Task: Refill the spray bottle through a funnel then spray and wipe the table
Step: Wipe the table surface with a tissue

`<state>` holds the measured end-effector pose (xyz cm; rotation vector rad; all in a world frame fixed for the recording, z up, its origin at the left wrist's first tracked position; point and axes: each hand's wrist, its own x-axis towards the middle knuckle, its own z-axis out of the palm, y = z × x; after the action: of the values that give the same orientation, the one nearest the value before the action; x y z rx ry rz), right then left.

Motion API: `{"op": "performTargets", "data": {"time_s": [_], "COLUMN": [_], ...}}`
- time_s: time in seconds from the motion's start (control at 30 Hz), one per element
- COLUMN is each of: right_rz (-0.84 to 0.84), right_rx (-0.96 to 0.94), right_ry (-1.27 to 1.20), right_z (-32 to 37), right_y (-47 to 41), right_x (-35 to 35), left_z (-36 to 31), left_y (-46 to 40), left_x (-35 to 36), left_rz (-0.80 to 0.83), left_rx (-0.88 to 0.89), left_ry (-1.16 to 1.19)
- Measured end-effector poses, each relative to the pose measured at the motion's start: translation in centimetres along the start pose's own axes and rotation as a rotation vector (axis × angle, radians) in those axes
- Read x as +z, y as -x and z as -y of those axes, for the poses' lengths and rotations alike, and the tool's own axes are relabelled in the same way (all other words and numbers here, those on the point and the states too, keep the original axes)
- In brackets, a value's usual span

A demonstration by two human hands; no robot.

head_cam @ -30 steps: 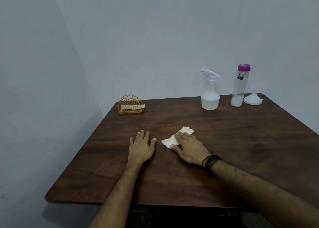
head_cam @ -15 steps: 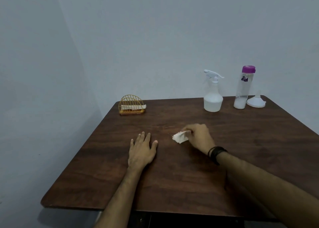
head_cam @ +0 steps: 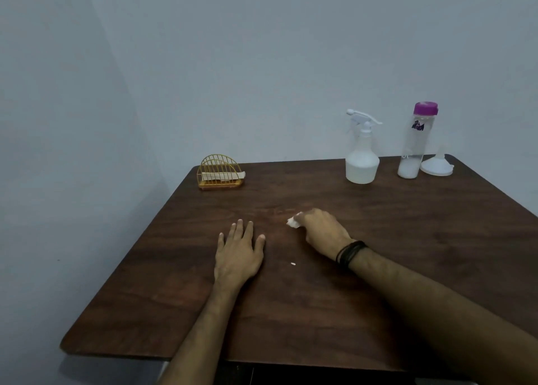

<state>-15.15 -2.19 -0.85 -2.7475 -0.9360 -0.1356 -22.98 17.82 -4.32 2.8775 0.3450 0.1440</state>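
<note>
The right hand [head_cam: 321, 230] bunches a tissue [head_cam: 293, 223] mid-table, seemingly wet; it could shred, as the near white crumb [head_cam: 293, 264] suggests; the left hand [head_cam: 238, 253] lies flat, empty; the spray bottle [head_cam: 362, 154] stands far right.

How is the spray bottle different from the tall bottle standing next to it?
The spray bottle is squat, flaring wide at the base, with a white trigger head on top. The tall bottle is slim and straight-sided, closed with a purple cap and marked with a small dark sticker. The spray bottle looks cloudy white, while the tall bottle is clear, with only a little liquid at the bottom. Both stand upright at the table's far edge, untouched by either hand.
</note>
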Motion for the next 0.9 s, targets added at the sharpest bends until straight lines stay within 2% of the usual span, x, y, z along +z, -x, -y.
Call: {"op": "performTargets", "data": {"time_s": [0.07, 0.13, 0.33, 0.4, 0.53, 0.6, 0.8, 0.9], "right_rz": [-0.006, -0.019, 0.049, 0.071, 0.073, 0.085, 0.113, 0.069], "right_rx": [0.061, 0.035, -0.251, -0.218, -0.001, 0.031, -0.22, -0.334], "right_ry": [0.064, 0.043, -0.121, -0.124, -0.038, 0.003, -0.094, -0.17], "right_z": [-0.6, 0.4, 4.1, 3.1, -0.4, -0.7, 2.8, 3.4], "right_y": [-0.9, -0.4, 4.3, 3.2, -2.3, -3.5, 2.4, 6.7], "right_x": [0.3, 0.7, 2.4, 2.0, 0.7, 0.4, 0.0, 0.3], "left_z": [-0.1, -0.1, -0.1, 0.0, -0.2, -0.2, -0.2, -0.2], "left_y": [0.1, 0.1, -0.3, -0.3, -0.2, -0.1, -0.3, -0.2], "left_x": [0.0, 0.1, 0.4, 0.3, -0.1, -0.2, -0.1, 0.0], "left_rz": [0.0, 0.0, 0.001, 0.002, 0.011, 0.012, 0.018, 0.017], "left_rx": [-0.004, -0.011, -0.029, -0.028, -0.042, -0.043, -0.042, -0.038], "left_ry": [-0.004, -0.018, -0.016, -0.019, -0.013, -0.005, -0.005, -0.009]}}
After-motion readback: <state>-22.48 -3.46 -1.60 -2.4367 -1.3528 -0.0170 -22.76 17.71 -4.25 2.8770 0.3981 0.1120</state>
